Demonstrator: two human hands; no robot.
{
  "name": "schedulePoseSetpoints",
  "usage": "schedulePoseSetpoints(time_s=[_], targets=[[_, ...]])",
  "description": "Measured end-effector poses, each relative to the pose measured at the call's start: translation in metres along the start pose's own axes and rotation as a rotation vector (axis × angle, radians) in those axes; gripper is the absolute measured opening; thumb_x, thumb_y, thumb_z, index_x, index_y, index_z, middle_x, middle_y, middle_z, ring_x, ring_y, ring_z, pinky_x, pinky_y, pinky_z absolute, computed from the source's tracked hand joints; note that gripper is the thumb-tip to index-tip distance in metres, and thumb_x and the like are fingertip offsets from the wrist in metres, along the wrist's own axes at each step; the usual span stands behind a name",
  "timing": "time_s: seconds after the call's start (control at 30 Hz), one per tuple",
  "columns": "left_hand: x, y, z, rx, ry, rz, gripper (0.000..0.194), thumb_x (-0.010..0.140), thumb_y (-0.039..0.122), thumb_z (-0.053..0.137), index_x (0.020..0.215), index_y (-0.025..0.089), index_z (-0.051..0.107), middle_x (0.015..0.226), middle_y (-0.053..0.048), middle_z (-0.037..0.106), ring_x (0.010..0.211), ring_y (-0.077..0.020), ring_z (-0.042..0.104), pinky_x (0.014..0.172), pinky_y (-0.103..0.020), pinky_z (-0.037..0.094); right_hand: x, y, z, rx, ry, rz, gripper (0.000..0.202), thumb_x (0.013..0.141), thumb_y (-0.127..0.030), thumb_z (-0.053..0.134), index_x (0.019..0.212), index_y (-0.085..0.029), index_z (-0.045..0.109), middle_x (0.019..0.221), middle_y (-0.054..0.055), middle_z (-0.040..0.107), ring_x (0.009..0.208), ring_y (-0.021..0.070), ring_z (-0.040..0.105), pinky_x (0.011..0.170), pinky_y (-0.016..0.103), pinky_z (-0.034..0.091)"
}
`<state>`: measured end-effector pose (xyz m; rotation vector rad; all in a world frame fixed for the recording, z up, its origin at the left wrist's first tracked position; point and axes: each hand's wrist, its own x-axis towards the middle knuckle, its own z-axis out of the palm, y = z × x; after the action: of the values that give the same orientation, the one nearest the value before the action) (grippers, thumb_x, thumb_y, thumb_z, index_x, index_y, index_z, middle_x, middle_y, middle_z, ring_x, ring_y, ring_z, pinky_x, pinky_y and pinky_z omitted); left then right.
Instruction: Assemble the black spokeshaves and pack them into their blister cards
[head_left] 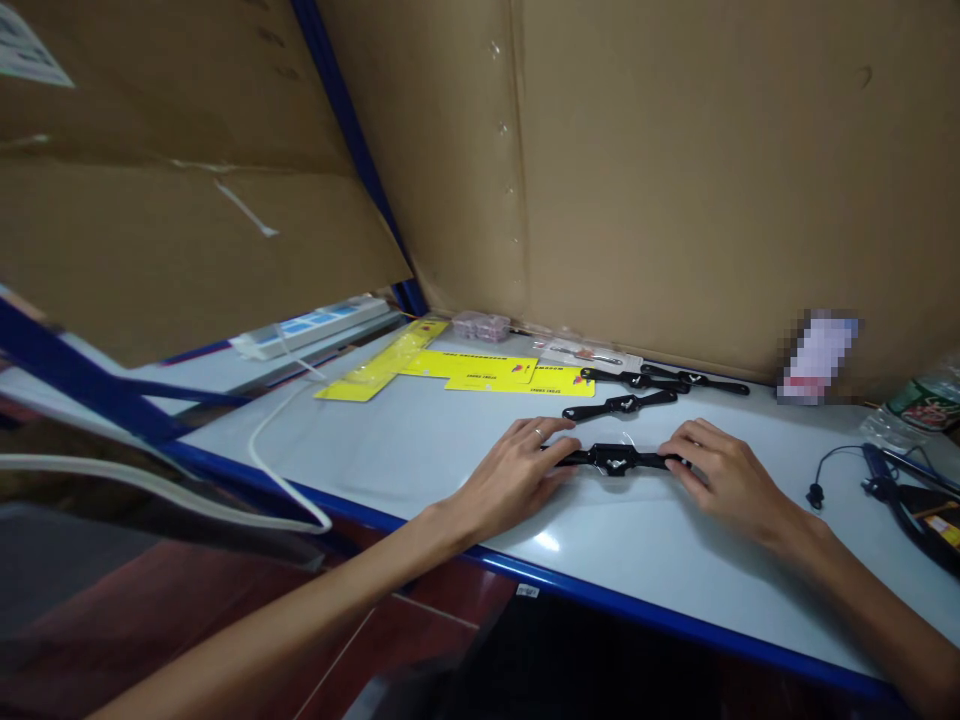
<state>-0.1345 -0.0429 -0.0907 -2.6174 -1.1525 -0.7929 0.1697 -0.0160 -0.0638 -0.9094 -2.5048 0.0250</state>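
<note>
A black watch-like band (616,459) with a squarish middle lies crosswise low over the white table. My left hand (517,468) has its fingers closed round the band's left end, and a ring shows on one finger. The band's right end is pinched by my right hand (716,472). Just beyond it lies a similar black band (621,405). Farther back are more black bands (637,380), partly overlapping, with another (705,381) to their right.
Yellow cards (480,368) lie behind my left hand, near a clear pink box (481,326). A power strip (311,328) and white cable (262,450) are left. A phone (817,358), plastic bottle (926,405) and black tool (904,500) are right. Cardboard (675,180) walls the back.
</note>
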Motion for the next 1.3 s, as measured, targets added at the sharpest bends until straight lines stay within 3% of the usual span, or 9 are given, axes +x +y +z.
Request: schedulePoseSetpoints(time_s=[0.2, 0.37, 0.47, 0.67, 0.87, 1.0, 1.1, 1.2, 1.3], targets=[[-0.001, 0.000, -0.005, -0.022, 0.003, 0.029, 0.013, 0.098, 0.019, 0.053, 0.106, 0.016, 0.063, 0.125, -0.016, 0.061, 0.111, -0.0286, 0.060, 0.089, -0.049, 0.056, 0.001, -0.013, -0.004, -0.197, -0.050, -0.111, 0.021, 0.099, -0.026, 0.053, 0.095, -0.015, 0.070, 0.094, 0.011, 0.064, 0.085, 0.0256, 0.057, 0.073, 0.043, 0.052], [0.005, -0.008, -0.009, -0.215, 0.045, -0.007, 0.023, 0.103, 0.024, 0.048, 0.102, 0.017, 0.070, 0.106, -0.010, 0.071, 0.097, -0.0207, 0.065, 0.084, -0.038, 0.056, 0.003, -0.010, 0.001, -0.161, -0.075, -0.089, 0.026, 0.097, -0.026, 0.060, 0.119, -0.015, 0.066, 0.109, 0.013, 0.067, 0.099, 0.0291, 0.060, 0.085, 0.048, 0.052], [0.018, -0.014, -0.017, -0.392, -0.006, -0.181, 0.025, 0.100, 0.030, 0.054, 0.088, 0.017, 0.073, 0.086, -0.005, 0.072, 0.080, -0.0164, 0.064, 0.073, -0.030, 0.051, 0.007, -0.002, 0.005, -0.001, -0.050, 0.043, 0.021, 0.097, -0.018, 0.054, 0.114, -0.020, 0.067, 0.106, 0.009, 0.070, 0.097, 0.0259, 0.063, 0.086, 0.046, 0.052], [0.053, -0.030, -0.016, -0.781, -0.204, -0.498, 0.030, 0.083, 0.040, 0.070, 0.065, 0.016, 0.067, 0.062, 0.000, 0.061, 0.060, -0.0113, 0.050, 0.058, -0.025, 0.036, 0.015, 0.012, -0.009, 0.400, -0.029, 0.375, 0.020, 0.086, -0.030, 0.067, 0.105, -0.023, 0.069, 0.099, 0.007, 0.074, 0.090, 0.0244, 0.067, 0.082, 0.041, 0.051], [0.060, -0.033, 0.001, -0.917, -0.302, -0.542, 0.035, 0.079, 0.046, 0.071, 0.063, 0.015, 0.063, 0.054, 0.001, 0.055, 0.050, -0.0091, 0.045, 0.047, -0.022, 0.031, 0.016, 0.023, -0.015, 0.780, -0.232, 0.573, 0.031, 0.076, -0.041, 0.075, 0.097, -0.019, 0.068, 0.071, 0.001, 0.067, 0.066, 0.0167, 0.060, 0.064, 0.031, 0.044], [0.056, -0.030, 0.006, -0.937, -0.311, -0.505, 0.032, 0.083, 0.042, 0.067, 0.065, 0.016, 0.063, 0.054, 0.001, 0.056, 0.048, -0.0099, 0.047, 0.045, -0.022, 0.032, 0.015, 0.026, -0.015, 0.854, -0.381, 0.563, 0.030, 0.077, -0.036, 0.073, 0.102, -0.020, 0.068, 0.067, -0.001, 0.066, 0.059, 0.0148, 0.056, 0.057, 0.028, 0.041], [0.055, -0.029, 0.005, -0.910, -0.255, -0.462, 0.028, 0.085, 0.037, 0.067, 0.066, 0.016, 0.064, 0.057, 0.001, 0.058, 0.052, -0.0108, 0.049, 0.049, -0.023, 0.036, 0.015, 0.026, -0.017, 0.818, -0.420, 0.510, 0.027, 0.078, -0.035, 0.072, 0.100, -0.020, 0.070, 0.068, -0.001, 0.067, 0.060, 0.0156, 0.057, 0.059, 0.029, 0.041], [0.052, -0.026, 0.003, -0.780, -0.114, -0.374, 0.026, 0.091, 0.035, 0.063, 0.072, 0.017, 0.066, 0.066, -0.001, 0.065, 0.062, -0.0127, 0.056, 0.056, -0.025, 0.041, 0.013, 0.020, -0.020, 0.567, -0.237, 0.453, 0.017, 0.080, -0.032, 0.069, 0.093, -0.021, 0.069, 0.078, 0.002, 0.070, 0.070, 0.0185, 0.062, 0.065, 0.031, 0.045], [0.046, -0.022, -0.001, -0.457, 0.062, -0.148, 0.024, 0.099, 0.032, 0.055, 0.083, 0.018, 0.068, 0.078, -0.003, 0.070, 0.071, -0.0141, 0.061, 0.064, -0.028, 0.047, 0.009, 0.009, -0.022, 0.115, -0.057, 0.268, 0.006, 0.087, -0.026, 0.063, 0.091, -0.022, 0.063, 0.087, 0.004, 0.069, 0.079, 0.0214, 0.061, 0.072, 0.035, 0.045]])
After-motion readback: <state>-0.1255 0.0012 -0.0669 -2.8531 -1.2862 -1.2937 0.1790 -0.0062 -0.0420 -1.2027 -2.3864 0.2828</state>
